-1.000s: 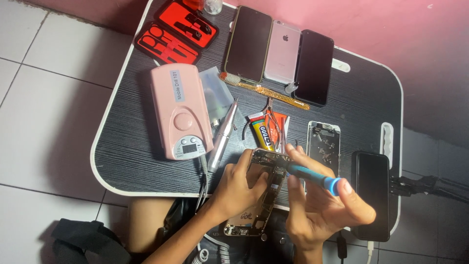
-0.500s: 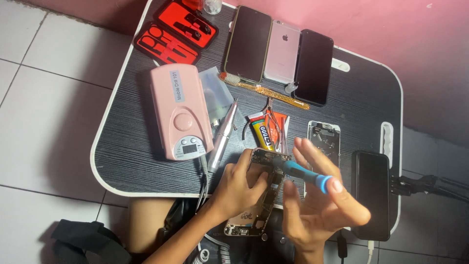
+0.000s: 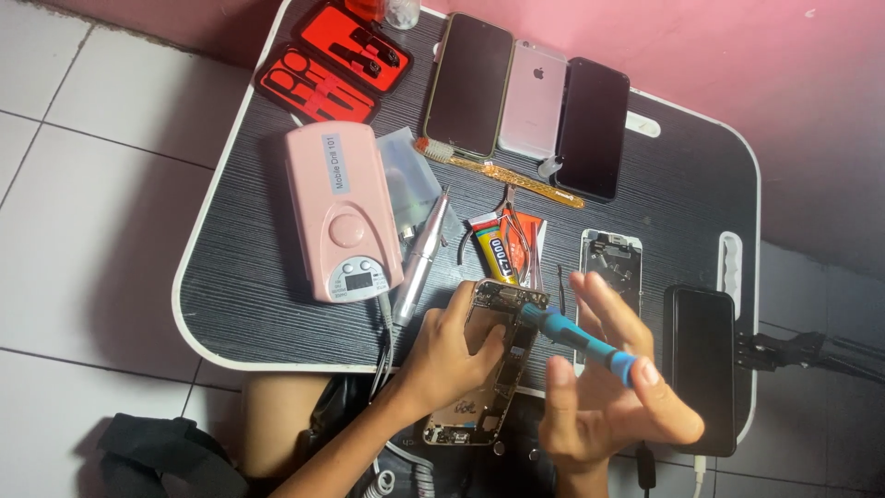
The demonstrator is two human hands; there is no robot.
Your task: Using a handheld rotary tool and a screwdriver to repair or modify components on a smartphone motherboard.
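— Where are the three phones [image 3: 530, 111] laid?
— At the far edge of the surface [image 3: 682, 194], side by side.
— And the drill box [image 3: 339, 214]?
— Left of the opened phone [image 3: 484, 360], near the front edge.

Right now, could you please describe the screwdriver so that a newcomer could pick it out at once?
Start at the black table and go to its near edge, where the left hand steadies an opened phone. The screwdriver lies across the right hand, tip on that phone; it is the only blue-handled tool there.

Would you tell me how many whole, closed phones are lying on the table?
4: three side by side at the table's far edge, dark phone, silver phone, black phone; another black phone lies at the near right corner.
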